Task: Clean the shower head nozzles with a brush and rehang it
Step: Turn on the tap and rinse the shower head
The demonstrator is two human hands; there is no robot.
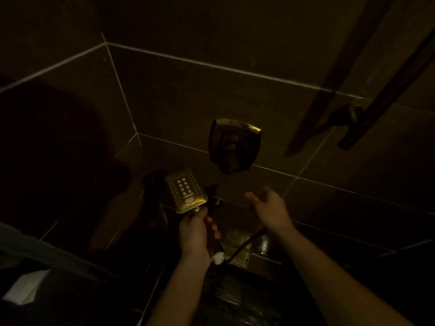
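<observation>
Brass-toned handle, left grip: my left hand [195, 234] is wrapped around the handle of the shower head [186, 190], clenched just below the face, holding it low in front of the tiled wall [188, 95].
Right grip: my right hand [270, 208] is loosely curled, thumb out, near the shower head but apart from it. I cannot tell whether it holds anything; the dim light hides any brush.
Hose: a dark hose [247, 243] runs from the white fitting [218, 258] at the handle's bottom end and loops away to the right under my right wrist.
Shower head look: rectangular, gold sheen, face turned up towards me, rows of small nozzles round the edge and a block of larger ones in the middle; whether they are scaled I cannot judge in this gloom.
Wall fitting: a shiny squarish valve plate [235, 145] sits on the wall above and to the right of the head.
Further out: a dark bar [386, 95] slants across the upper right, and a patterned floor drain [237, 248] lies below my hands.
Step in hand: I judge the head is off its holder and presented for scrubbing, with no brush in view.
Next move: bring bristles squarely onto the nozzle face while the left grip keeps it steady.
</observation>
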